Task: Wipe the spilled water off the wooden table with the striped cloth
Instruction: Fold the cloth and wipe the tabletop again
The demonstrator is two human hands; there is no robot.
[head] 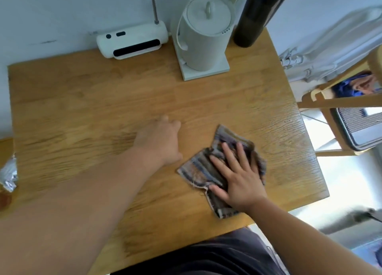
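The right hand (pixel 239 177) lies flat, fingers spread, pressing the cloth (pixel 219 171) onto the table (pixel 103 101) near its right front corner. The left hand (pixel 161 140) rests palm-down on bare wood just left of the cloth, fingers loosely curled (holding nothing). At the back stand a kettle (pixel 204 33), a white device (pixel 132 40) and a dark bottle (pixel 254 16).

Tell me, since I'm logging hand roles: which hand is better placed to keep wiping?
The right hand: it lies flat, fingers spread, on the striped cloth. The left hand rests on the bare wooden table, beside the cloth, not touching it.
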